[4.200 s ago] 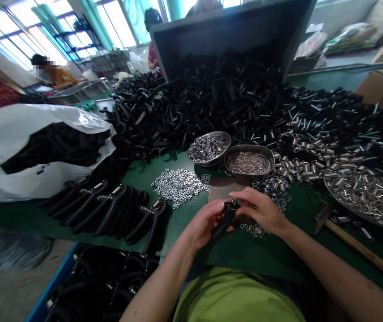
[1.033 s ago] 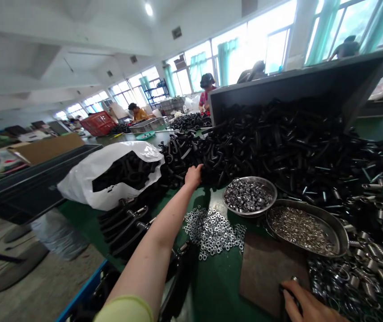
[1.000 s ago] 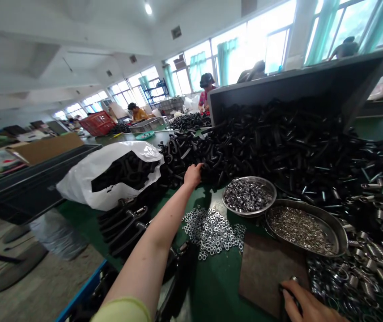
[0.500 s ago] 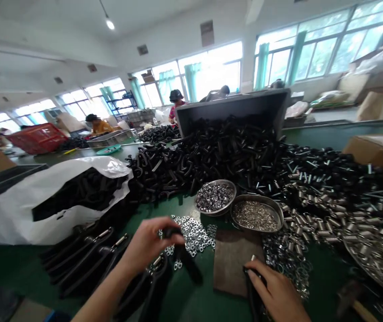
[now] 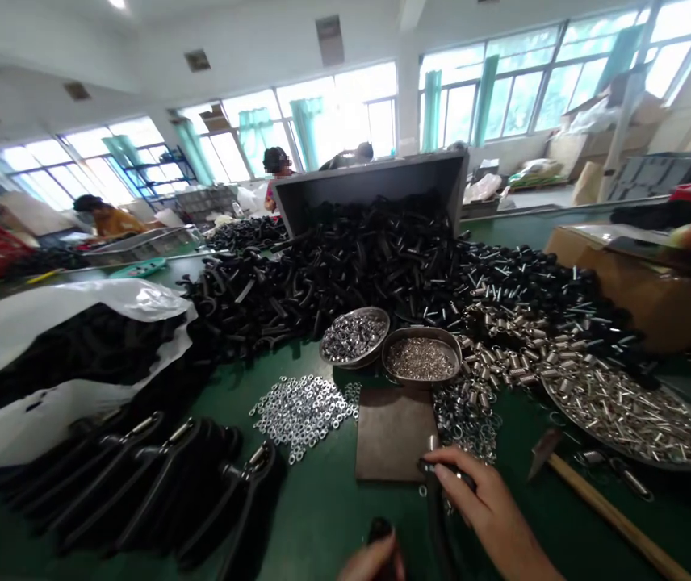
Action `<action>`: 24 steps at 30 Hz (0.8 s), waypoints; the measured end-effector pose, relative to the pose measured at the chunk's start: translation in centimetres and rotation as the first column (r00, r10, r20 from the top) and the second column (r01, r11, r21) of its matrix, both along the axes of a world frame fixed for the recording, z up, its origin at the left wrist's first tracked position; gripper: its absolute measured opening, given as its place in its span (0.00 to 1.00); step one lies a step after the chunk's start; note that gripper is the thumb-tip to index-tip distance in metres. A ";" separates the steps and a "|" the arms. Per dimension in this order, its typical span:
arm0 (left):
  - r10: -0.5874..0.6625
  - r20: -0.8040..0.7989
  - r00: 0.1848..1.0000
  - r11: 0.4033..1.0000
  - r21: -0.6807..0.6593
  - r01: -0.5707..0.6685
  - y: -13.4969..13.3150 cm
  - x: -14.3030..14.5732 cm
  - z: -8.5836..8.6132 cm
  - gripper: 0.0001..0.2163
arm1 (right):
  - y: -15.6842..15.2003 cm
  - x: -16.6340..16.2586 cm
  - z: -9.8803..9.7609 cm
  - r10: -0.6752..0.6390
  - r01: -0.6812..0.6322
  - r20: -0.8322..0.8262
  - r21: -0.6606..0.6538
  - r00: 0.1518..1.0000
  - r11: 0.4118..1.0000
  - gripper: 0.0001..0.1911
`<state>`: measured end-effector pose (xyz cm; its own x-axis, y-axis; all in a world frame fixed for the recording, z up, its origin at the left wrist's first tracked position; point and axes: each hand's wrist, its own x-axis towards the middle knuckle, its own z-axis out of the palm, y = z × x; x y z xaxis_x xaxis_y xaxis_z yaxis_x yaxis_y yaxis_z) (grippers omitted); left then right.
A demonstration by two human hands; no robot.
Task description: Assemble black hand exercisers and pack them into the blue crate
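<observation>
My right hand (image 5: 482,500) is closed on a black handle (image 5: 436,516) that points up toward the brown square plate (image 5: 387,440). A small silver piece stands at the upper end of that handle, over the plate's right edge. Low in the view, partly cut off by the bottom edge, my left hand (image 5: 373,562) pinches a dark black piece (image 5: 380,529); its full shape is hidden. Just beyond the plate lie a pile of small silver nuts (image 5: 303,411), a round bowl of shiny metal bits (image 5: 354,335) and an oval dish of tiny pieces (image 5: 421,359).
Black assembled parts with springs (image 5: 152,476) lie at left beside a white sack (image 5: 157,303). Black handles (image 5: 345,258) spill from a grey crate (image 5: 370,177). To the right are loose springs (image 5: 515,359), a spring-filled tray (image 5: 630,420), a hammer (image 5: 600,500) and a cardboard box (image 5: 642,290).
My left hand has moved from above the nuts down and right to the bottom edge, still with a black piece. My right hand keeps its handle by the plate. The view has turned right.
</observation>
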<state>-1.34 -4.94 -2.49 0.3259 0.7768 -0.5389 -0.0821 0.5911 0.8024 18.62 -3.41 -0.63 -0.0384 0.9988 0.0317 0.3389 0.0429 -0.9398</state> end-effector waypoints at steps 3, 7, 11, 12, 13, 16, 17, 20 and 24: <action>0.104 0.119 0.987 0.986 -0.142 -0.087 0.7 0.4 1.1 0.21 | -0.6 -0.4 0.7 -0.052 0.048 -0.067 -0.058 0.996 0.997 0.19; 0.139 0.303 0.943 0.990 -0.060 -0.127 2.3 1.6 2.9 0.34 | -0.7 -1.3 1.7 -0.104 0.104 -0.053 -0.017 0.993 0.994 0.18; 0.118 0.327 0.938 0.993 -0.036 -0.112 2.7 2.7 4.1 0.35 | -0.5 -2.1 2.1 -0.109 0.107 0.021 0.086 0.994 0.991 0.15; 0.118 0.325 0.938 0.993 -0.029 -0.114 2.7 2.8 4.2 0.35 | -0.4 -2.2 2.2 -0.109 0.105 0.035 0.108 0.993 0.989 0.14; 0.115 0.318 0.941 0.993 -0.021 -0.115 2.6 2.9 4.3 0.35 | -0.4 -2.3 2.2 -0.109 0.102 0.051 0.126 0.993 0.987 0.14; 0.104 0.234 0.967 0.994 0.011 -0.110 2.5 2.9 4.4 0.35 | -0.3 -2.5 2.3 -0.096 0.078 0.105 0.161 0.990 0.984 0.13; 0.103 0.191 0.976 0.994 0.027 -0.110 2.5 2.9 4.5 0.35 | -0.2 -2.5 2.3 -0.077 0.057 0.122 0.163 0.990 0.985 0.13; 0.092 0.103 0.990 0.991 0.085 -0.101 2.4 2.9 4.3 0.35 | 0.1 -2.6 2.3 0.007 -0.030 0.155 0.150 0.988 0.988 0.13; 0.073 0.130 0.989 0.991 0.100 -0.087 2.5 2.8 3.5 0.36 | 0.9 -2.1 2.1 0.164 -0.193 0.204 0.134 0.965 0.972 0.14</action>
